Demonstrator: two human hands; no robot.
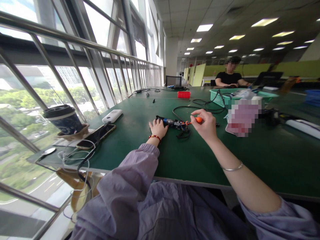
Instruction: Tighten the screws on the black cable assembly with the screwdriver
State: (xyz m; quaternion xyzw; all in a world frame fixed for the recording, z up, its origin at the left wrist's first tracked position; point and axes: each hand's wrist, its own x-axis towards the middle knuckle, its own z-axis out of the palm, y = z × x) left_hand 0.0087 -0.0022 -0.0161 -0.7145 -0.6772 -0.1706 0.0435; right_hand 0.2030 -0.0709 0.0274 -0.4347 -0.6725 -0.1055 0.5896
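Note:
On the green table (190, 156) lies a small dark device (167, 122) with black cables. My left hand (158, 128) presses down on its left end, holding it in place. My right hand (206, 125) grips an orange-handled screwdriver (194, 121), whose tip points left into the device. A black cable (185, 108) loops away from the device toward the back of the table.
A paper coffee cup (64, 119), a phone (96, 136) with white earphone wire, and a white power bank (112, 116) sit at the left by the window railing. A red box (184, 94) and a green basket (225, 96) stand farther back. Another person (230, 76) sits at the far end.

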